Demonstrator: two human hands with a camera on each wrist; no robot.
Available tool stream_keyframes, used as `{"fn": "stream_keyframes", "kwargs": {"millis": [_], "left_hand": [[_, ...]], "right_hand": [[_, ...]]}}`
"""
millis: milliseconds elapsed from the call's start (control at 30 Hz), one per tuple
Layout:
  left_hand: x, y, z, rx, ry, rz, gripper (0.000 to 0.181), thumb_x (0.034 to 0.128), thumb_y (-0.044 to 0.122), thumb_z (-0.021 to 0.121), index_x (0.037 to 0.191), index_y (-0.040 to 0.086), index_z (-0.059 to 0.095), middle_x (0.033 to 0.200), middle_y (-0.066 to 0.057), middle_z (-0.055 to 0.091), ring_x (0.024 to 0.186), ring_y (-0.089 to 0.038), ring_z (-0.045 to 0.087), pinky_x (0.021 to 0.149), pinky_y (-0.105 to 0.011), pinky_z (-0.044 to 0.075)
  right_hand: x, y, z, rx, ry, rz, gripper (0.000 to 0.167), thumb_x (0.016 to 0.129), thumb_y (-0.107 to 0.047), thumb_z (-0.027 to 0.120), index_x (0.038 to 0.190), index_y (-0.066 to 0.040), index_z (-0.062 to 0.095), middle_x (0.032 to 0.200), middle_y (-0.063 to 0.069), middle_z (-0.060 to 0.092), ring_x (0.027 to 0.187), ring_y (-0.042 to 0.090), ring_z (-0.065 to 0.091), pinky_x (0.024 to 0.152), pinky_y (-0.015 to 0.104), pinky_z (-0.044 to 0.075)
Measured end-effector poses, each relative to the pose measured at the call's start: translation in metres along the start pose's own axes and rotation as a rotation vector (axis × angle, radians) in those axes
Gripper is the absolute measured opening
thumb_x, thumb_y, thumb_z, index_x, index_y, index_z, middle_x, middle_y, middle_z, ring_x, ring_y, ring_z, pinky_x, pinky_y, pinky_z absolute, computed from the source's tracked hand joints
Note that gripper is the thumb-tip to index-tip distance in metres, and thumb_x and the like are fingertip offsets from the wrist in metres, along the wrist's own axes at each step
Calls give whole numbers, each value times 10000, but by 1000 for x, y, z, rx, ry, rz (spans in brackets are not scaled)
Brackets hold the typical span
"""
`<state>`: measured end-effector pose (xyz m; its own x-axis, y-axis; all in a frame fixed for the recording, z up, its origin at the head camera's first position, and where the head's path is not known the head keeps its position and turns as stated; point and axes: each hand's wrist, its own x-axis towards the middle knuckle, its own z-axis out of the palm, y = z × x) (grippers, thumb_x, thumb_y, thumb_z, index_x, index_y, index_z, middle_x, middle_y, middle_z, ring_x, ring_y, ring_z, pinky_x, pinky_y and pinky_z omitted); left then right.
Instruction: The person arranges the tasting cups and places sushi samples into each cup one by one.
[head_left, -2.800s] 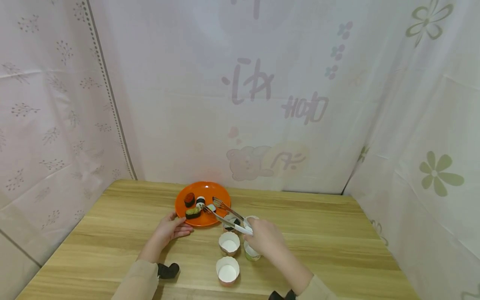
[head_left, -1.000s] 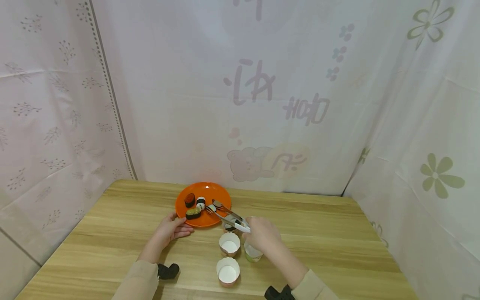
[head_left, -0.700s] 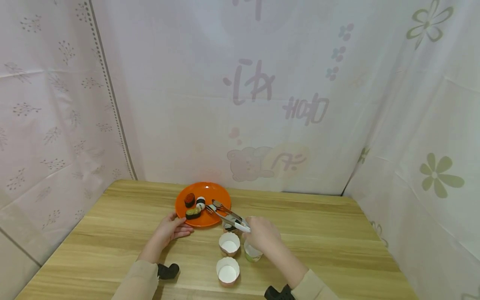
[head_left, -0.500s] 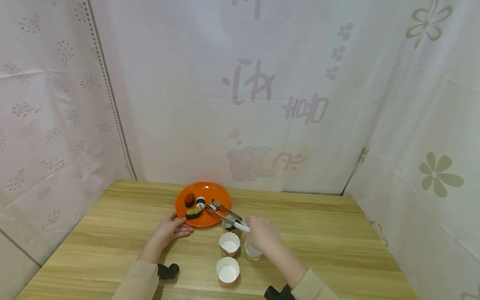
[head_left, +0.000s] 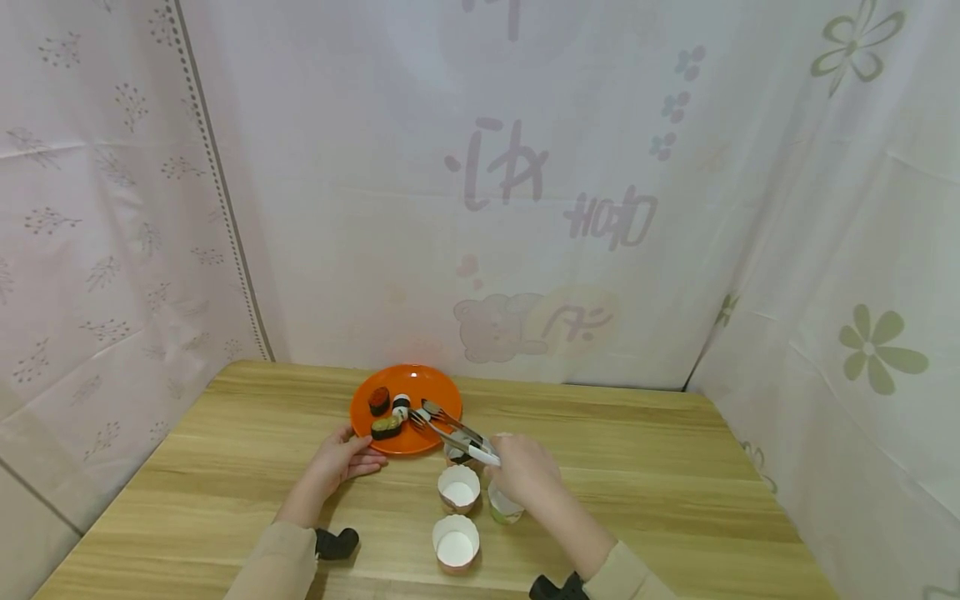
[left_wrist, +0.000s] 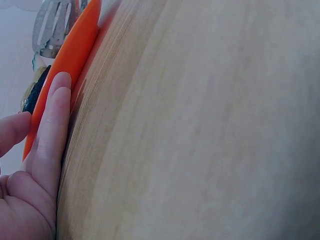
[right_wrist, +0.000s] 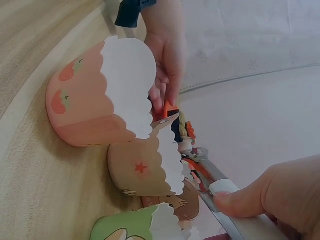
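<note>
My left hand (head_left: 339,460) pinches the near-left rim of an orange plate (head_left: 420,379), thumb on top; the left wrist view shows its fingers (left_wrist: 52,130) stretched along the plate's outer side. My right hand (head_left: 528,475) grips metal tongs (head_left: 457,437) with white handles. Their tips reach over the plate's right side, around a small white piece of toy sushi (head_left: 423,414); contact is too small to tell. Left of them lie a red-topped sushi (head_left: 379,401), a white roll with a black band (head_left: 401,403) and a yellow-topped sushi (head_left: 386,427).
Two paper cups (head_left: 459,487) (head_left: 455,543) stand in front of the plate. A green cup (right_wrist: 120,225) sits beside them, partly under my right hand. Beneath the tongs, another cup (head_left: 452,457) holds something black and white. Patterned cloth (head_left: 375,208) hangs behind the wooden table (head_left: 637,467).
The tong tips have drawn closer together around the white sushi, and my right hand has shifted very slightly. My left hand and the plate have stayed in place.
</note>
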<state>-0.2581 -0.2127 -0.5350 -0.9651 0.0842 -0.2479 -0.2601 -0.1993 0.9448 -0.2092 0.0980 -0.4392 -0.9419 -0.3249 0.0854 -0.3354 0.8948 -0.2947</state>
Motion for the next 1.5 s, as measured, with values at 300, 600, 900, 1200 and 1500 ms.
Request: {"fn": "stream_keyframes", "kwargs": {"millis": [300,600,900,1200,1500], "left_hand": [[0,0,0,-3,-5,-2,509,1015,48,445,1450,-60,204,879,-236,669,816,-319,692,752,-401,577],[-1,1,0,3,-5,-1,502,1015,57,449,1443,-65,215,876,-229,670,817,-315,693,754,-400,576],[-1,1,-1,5,-21,-6,529,1015,56,452,1465,-42,193,894,-234,671,821,-303,695,760,-394,575],[0,0,-1,-1,-17,5,503,1012,50,454,1442,-59,217,884,-233,672,805,-302,696,749,-394,578],[1,-1,-2,5,-12,5,515,1015,54,448,1454,-58,201,887,-237,670,806,-302,695,747,-395,578]], "right_hand": [[-1,-3,-5,18,10,-6,184,820,-187,750,970,-105,685,712,-31,550,583,147,469,435,284,386],[-4,-3,-9,40,9,-1,312,821,-182,754,1111,-86,687,788,3,617,594,147,481,440,269,399],[-6,1,-9,19,26,-17,335,811,-205,769,1113,-86,689,781,1,612,593,147,473,430,261,385],[-10,2,-14,27,37,-11,399,810,-222,775,1164,-68,676,804,29,627,578,151,469,404,254,378],[-15,4,-18,14,60,-23,438,806,-245,779,1186,-53,673,901,78,682,594,145,486,427,251,388]]}}
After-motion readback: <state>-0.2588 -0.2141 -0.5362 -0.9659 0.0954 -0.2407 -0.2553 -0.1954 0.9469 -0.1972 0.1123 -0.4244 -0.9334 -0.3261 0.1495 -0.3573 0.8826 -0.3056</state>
